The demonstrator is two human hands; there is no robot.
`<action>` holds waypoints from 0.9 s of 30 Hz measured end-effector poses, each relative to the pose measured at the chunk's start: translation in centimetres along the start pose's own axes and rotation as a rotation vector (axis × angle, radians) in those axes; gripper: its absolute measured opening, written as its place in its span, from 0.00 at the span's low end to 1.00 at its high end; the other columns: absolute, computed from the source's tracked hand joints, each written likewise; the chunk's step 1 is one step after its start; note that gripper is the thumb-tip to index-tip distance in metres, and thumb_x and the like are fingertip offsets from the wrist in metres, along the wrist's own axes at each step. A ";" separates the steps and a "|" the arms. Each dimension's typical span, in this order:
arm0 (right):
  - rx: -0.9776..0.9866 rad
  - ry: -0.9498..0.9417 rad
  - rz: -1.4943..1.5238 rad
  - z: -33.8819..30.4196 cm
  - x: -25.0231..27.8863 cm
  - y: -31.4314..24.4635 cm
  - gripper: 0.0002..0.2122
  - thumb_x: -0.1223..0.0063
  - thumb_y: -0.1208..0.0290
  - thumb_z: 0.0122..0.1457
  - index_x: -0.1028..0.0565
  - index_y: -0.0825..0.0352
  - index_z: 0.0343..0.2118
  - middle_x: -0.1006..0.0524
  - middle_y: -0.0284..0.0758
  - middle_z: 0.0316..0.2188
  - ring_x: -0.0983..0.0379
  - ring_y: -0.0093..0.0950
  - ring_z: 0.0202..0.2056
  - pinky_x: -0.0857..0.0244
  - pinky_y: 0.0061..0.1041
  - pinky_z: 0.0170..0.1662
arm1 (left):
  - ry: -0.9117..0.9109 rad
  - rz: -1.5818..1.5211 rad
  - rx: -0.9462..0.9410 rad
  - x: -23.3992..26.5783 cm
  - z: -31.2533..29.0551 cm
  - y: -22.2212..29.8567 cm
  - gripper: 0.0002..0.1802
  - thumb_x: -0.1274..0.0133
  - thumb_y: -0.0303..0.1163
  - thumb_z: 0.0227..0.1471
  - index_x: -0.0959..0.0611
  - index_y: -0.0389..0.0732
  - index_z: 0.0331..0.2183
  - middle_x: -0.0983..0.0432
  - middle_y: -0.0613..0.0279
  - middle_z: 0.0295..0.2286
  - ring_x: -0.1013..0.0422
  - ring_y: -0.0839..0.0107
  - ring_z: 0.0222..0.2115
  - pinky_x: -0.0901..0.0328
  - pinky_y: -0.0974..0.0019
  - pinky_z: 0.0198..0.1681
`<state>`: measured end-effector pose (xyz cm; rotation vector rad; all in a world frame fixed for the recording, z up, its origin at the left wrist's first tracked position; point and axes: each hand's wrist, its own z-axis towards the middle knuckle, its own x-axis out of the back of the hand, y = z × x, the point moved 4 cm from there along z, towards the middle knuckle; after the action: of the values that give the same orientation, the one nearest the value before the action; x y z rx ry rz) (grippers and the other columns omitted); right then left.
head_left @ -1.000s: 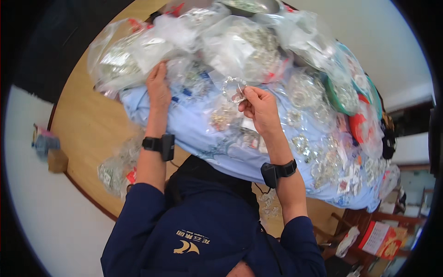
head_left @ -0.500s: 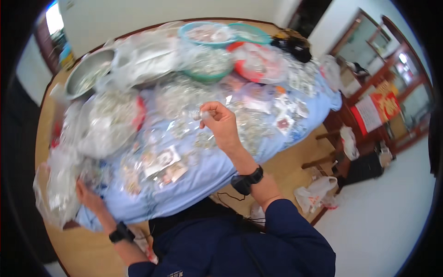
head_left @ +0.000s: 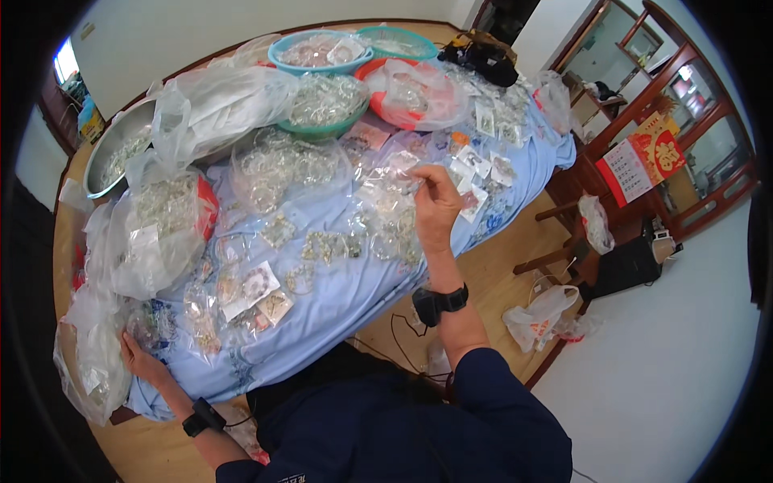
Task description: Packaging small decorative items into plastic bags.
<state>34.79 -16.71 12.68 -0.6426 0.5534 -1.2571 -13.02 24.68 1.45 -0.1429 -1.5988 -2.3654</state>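
Observation:
Over the table, my right hand (head_left: 437,208) has thumb and fingertips pinched together on a small clear plastic packet (head_left: 400,167), its contents hard to make out. Below it lie more clear packets of beaded jewellery (head_left: 392,229). At the table's left end my left hand (head_left: 143,360) has its fingers loosely stretched out beside a large clear plastic bag (head_left: 97,370). Close to those fingertips lies a packet with dark beads (head_left: 142,322). Between my hands, a white card with a dark bracelet (head_left: 259,282) rests on several packets.
A blue cloth (head_left: 338,291) covers the table. Along its far side stand a metal bowl (head_left: 98,161), a light blue basin (head_left: 282,66), a green basin (head_left: 342,127) and a red basin (head_left: 373,71). A wooden chair (head_left: 555,211) and a white bag (head_left: 541,318) are at right.
My right hand has moved right with the small packet, and the view has shifted. My left hand stays by the large bag at the table's left end.

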 end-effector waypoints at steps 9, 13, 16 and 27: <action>-0.089 -0.064 0.256 -0.9 -1.2 0.8 0.13 0.64 0.90 0.57 0.28 0.69 0.37 0.25 0.33 0.33 0.24 0.26 0.39 0.35 0.22 0.46 | 0.013 0.049 -0.018 0.6 -0.4 1.2 0.19 0.53 0.35 0.60 0.22 0.31 0.47 0.25 0.54 0.44 0.31 0.67 0.43 0.38 0.68 0.50; -0.098 -0.085 0.186 -1.2 -1.0 1.1 0.12 0.64 0.89 0.57 0.27 0.70 0.37 0.24 0.35 0.34 0.24 0.26 0.37 0.35 0.23 0.46 | 0.003 -0.018 -0.032 0.2 -0.4 0.6 0.19 0.53 0.35 0.60 0.22 0.31 0.46 0.25 0.56 0.43 0.31 0.68 0.43 0.38 0.68 0.50; -0.128 -0.087 0.161 -1.4 -0.8 1.2 0.12 0.64 0.88 0.58 0.27 0.72 0.38 0.23 0.36 0.35 0.25 0.26 0.36 0.33 0.23 0.43 | 0.021 -0.001 -0.045 -0.4 -0.5 0.6 0.18 0.53 0.33 0.60 0.21 0.30 0.45 0.24 0.57 0.42 0.30 0.70 0.41 0.37 0.69 0.49; -0.274 -0.153 0.221 -1.2 -1.1 2.2 0.15 0.61 0.82 0.58 0.26 0.74 0.47 0.23 0.40 0.42 0.25 0.25 0.34 0.33 0.20 0.32 | 0.019 -0.010 -0.092 -0.5 -0.2 0.4 0.17 0.52 0.32 0.60 0.21 0.30 0.45 0.23 0.57 0.41 0.30 0.72 0.40 0.36 0.70 0.47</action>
<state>35.20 -15.44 10.28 -0.8741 0.6555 -0.9241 -12.39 24.46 1.58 -0.1319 -1.4864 -2.4413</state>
